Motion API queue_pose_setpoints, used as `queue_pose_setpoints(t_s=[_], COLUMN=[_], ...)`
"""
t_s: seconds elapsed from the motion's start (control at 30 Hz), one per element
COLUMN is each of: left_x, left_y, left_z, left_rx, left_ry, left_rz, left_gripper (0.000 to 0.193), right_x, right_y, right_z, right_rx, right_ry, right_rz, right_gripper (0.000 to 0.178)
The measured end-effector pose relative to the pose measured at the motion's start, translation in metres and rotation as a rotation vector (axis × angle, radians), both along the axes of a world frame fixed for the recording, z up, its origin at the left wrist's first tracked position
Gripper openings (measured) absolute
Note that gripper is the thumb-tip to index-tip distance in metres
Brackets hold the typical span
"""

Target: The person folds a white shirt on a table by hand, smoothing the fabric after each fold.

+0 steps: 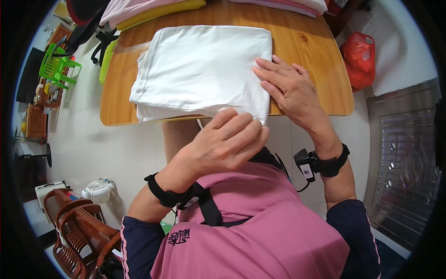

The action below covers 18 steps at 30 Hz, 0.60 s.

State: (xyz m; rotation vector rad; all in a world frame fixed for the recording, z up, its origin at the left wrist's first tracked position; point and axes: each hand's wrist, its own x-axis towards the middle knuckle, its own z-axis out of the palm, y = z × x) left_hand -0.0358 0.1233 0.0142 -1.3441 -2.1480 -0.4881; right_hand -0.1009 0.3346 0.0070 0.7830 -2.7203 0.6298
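Observation:
A white cloth garment (200,69), folded into a rough rectangle, lies on the wooden table (320,79), and its near edge hangs slightly past the table's front edge. My left hand (232,137) is closed at the cloth's near right corner, with the fingers curled and pinching its edge. Resting on the right edge of the cloth is my right hand (290,88), its fingers stretched out and apart. Layers of fabric show at the cloth's left side. How much fabric my left fingers hold is hidden by the hand.
Folded yellow (160,14) and pink cloths are stacked at the table's far left, and a pink and purple stack (290,5) at its far right. A red plastic bag (358,60) hangs right of the table. Wooden chairs (76,228) stand lower left, a green plastic chair (55,67) farther off.

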Motion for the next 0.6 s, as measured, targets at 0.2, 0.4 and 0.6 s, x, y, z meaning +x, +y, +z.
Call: queue_pose_setpoints(t_s=[0.2, 0.4, 0.6], left_x=[-0.001, -0.003, 0.004], left_y=[-0.023, -0.023, -0.027], left_z=[-0.003, -0.002, -0.009], left_rx=[0.051, 0.035, 0.032], left_ry=[0.011, -0.024, -0.079], left_rz=[0.236, 0.236, 0.155], left_gripper=[0.037, 0.031, 0.029], right_x=[0.000, -0.001, -0.001], right_y=[0.000, 0.002, 0.001], right_z=[0.000, 0.000, 0.002], right_rx=[-0.006, -0.002, 0.005], right_ry=[-0.005, 0.000, 0.000], right_rz=[0.005, 0.010, 0.014], right_gripper=[0.032, 0.031, 0.032])
